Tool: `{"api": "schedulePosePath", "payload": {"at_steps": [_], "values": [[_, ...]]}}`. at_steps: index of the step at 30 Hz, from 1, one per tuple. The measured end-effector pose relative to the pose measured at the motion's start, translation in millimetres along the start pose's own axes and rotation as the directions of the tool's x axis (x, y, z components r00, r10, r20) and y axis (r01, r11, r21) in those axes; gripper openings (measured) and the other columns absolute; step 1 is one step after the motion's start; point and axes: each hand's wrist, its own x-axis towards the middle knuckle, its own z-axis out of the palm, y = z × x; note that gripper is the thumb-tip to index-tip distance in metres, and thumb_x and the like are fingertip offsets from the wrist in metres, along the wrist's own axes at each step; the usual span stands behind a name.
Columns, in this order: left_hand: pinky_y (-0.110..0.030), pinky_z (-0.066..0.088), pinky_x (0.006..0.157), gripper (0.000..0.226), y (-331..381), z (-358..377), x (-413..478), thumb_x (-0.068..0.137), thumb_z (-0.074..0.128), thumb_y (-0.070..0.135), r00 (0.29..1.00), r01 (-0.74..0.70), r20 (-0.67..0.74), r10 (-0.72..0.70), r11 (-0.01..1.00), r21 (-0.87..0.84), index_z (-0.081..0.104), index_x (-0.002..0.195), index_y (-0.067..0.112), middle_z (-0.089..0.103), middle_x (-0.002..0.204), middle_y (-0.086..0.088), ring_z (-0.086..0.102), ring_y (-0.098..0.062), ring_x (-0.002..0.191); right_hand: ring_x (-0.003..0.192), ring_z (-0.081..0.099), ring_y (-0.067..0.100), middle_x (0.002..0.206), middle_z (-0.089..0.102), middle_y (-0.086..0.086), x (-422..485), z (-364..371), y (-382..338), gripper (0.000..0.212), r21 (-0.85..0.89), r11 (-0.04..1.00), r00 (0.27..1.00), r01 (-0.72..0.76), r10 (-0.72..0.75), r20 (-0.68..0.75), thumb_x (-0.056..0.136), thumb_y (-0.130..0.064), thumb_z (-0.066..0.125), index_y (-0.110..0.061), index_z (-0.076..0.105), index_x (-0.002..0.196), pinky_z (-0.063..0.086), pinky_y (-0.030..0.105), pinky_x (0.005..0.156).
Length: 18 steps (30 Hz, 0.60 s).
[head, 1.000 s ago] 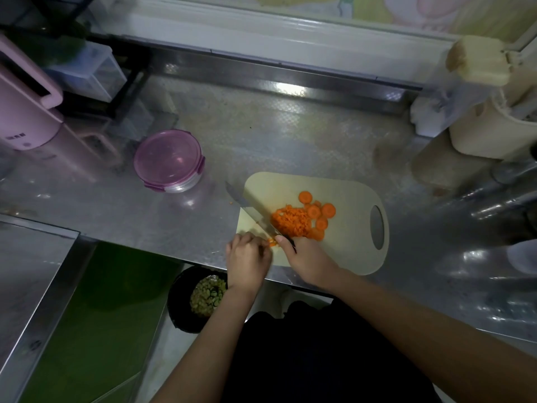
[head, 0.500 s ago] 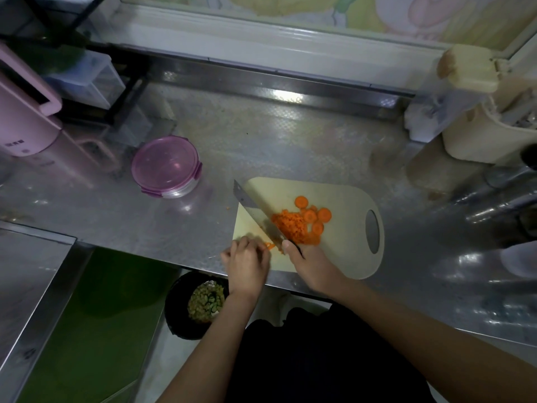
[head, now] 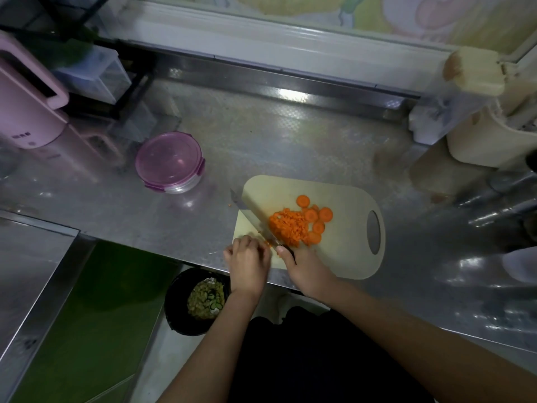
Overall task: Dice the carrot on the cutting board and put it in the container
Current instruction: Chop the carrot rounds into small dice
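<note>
Right hand (head: 305,269) grasps the black-handled steel knife (head: 252,216), its blade angled against the diced orange carrot pile (head: 286,228) on the beige plastic cutting board (head: 343,257). Left hand (head: 248,261) curls beside it; whether it grasps anything is hidden. Round pink-lidded container (head: 170,162) stands well apart.

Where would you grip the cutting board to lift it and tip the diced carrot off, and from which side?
Probably by the oval handle slot at the cutting board's right end, coming from the right. That end is bare. The diced carrot and slices lie left of it, where the right hand holds the knife and the left hand sits at the near left corner.
</note>
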Motion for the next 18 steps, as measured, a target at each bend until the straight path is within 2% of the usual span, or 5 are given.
{"api": "schedulePosePath", "payload": {"at_steps": [5,8,13,15,18], "values": [[-0.036,0.030,0.071,0.012,0,3,-2,0.073,0.074,0.016,0.999,-0.018,-0.033,0.018,1.000,-0.001,0.065,0.071,0.009,0.061,0.076,-0.008,0.057,-0.030,0.080,0.083,0.060,0.031,0.083,0.065,0.020,6,-5,-7,0.048,-0.006,0.999,0.999,-0.040,0.040,0.013,0.100,-0.036,0.036,0.001,0.062,0.085,0.041,0.036,0.071],[-0.035,0.024,0.071,0.011,-2,4,-4,0.071,0.074,0.016,0.998,-0.049,-0.042,0.048,0.999,-0.006,0.065,0.075,0.010,0.061,0.079,-0.007,0.057,-0.029,0.081,0.075,0.057,0.027,0.067,0.057,0.010,14,-10,-9,0.050,-0.039,0.995,0.995,-0.091,0.092,0.031,0.099,-0.041,0.035,-0.007,0.055,0.068,0.038,0.033,0.066],[-0.031,0.022,0.074,0.011,-8,7,-5,0.070,0.071,0.014,0.998,-0.044,-0.042,0.041,0.996,-0.077,0.069,0.080,0.013,0.062,0.084,-0.005,0.058,-0.029,0.088,0.104,0.057,0.028,0.107,0.066,0.017,17,-18,-3,0.052,0.062,0.993,0.995,-0.096,0.097,-0.008,0.099,-0.041,0.034,0.001,0.063,0.109,0.043,0.033,0.091],[-0.030,0.022,0.078,0.011,-8,5,-4,0.074,0.069,0.015,1.000,-0.013,-0.025,0.010,0.993,-0.114,0.069,0.084,0.013,0.062,0.089,-0.006,0.056,-0.028,0.094,0.097,0.055,0.021,0.098,0.064,0.010,13,-23,-3,0.044,0.096,0.992,0.996,-0.088,0.088,0.010,0.100,-0.037,0.034,-0.005,0.064,0.107,0.038,0.026,0.085],[-0.031,0.022,0.084,0.015,-7,2,-4,0.078,0.065,0.018,1.000,0.019,0.019,-0.017,0.989,-0.145,0.067,0.091,0.012,0.059,0.097,-0.006,0.052,-0.026,0.101,0.077,0.045,0.012,0.071,0.048,-0.009,5,-24,-4,0.028,0.100,0.991,0.996,-0.090,0.087,0.038,0.101,-0.034,0.035,-0.020,0.054,0.087,0.029,0.021,0.072]]}}
